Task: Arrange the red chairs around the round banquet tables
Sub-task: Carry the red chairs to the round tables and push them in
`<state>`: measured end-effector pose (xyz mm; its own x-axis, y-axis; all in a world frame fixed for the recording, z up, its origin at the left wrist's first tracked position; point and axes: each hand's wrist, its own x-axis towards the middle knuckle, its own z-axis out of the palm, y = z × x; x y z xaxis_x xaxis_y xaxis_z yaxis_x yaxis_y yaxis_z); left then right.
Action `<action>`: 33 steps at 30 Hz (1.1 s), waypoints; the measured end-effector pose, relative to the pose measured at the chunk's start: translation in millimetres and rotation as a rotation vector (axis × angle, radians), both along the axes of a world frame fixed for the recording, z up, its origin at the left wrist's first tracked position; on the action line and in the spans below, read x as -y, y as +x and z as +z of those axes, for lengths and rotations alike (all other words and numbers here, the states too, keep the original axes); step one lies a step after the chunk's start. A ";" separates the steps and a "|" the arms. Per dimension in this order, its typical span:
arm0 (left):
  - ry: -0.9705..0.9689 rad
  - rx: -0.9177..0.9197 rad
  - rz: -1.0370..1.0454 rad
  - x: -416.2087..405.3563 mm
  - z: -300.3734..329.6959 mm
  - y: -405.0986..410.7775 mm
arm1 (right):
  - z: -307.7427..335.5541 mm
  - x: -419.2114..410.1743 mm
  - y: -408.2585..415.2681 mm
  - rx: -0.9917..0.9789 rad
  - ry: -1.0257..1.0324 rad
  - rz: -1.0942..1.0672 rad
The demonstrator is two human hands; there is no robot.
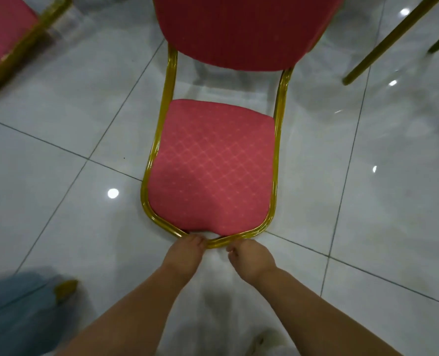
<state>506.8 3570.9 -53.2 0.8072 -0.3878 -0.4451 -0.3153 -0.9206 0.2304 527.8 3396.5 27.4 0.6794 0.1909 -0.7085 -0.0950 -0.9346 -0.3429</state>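
1. Two hands show at lower centre of the frame: the left hand (185,249) and the right hand (250,258), side by side, both with fingers curled round the gold front rail of one red chair (210,165).
2. That chair fills the centre of the frame, its backrest at the top centre, on a glossy grey tiled floor (59,124).
3. A second red chair (5,39) shows in part at upper left.
4. Two gold chair legs (382,44) slant across upper right.
5. Blue cloth (15,314) lies blurred at lower left.
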 end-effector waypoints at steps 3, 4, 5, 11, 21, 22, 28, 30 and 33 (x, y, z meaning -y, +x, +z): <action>0.000 0.145 -0.130 3.3 -16.7 1.5 | -33.5 5.8 6.1 0.263 -0.055 0.166; 0.001 0.153 -0.150 2.0 -22.4 3.3 | -44.0 7.9 7.2 0.344 -0.061 0.209; 0.009 0.159 -0.178 0.0 -26.9 6.3 | -53.3 9.6 8.1 0.407 -0.088 0.260; 0.005 0.142 -0.250 -0.4 -22.5 15.8 | -77.9 13.2 6.2 0.541 -0.184 0.416; 0.007 0.065 -0.462 -22.4 127.7 -11.7 | 43.7 2.0 -37.6 0.530 -0.116 0.336; 0.021 0.027 -0.486 -23.8 144.3 -13.7 | 61.2 0.5 -37.4 0.530 -0.108 0.336; 0.046 -0.058 -0.457 -29.5 268.0 -19.0 | 179.2 -1.3 -31.4 0.468 -0.113 0.398; 0.055 -0.055 -0.458 -30.2 317.1 -16.4 | 225.1 -0.1 -29.7 0.460 -0.108 0.401; 0.039 -0.013 -0.469 -27.8 394.7 -7.8 | 296.6 -0.2 -24.1 0.468 -0.122 0.401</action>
<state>499.1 3598.7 341.5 0.5429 -0.6924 -0.4753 -0.6967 -0.6873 0.2055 503.7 3396.7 323.9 0.8149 0.4321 -0.3864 0.4056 -0.9013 -0.1524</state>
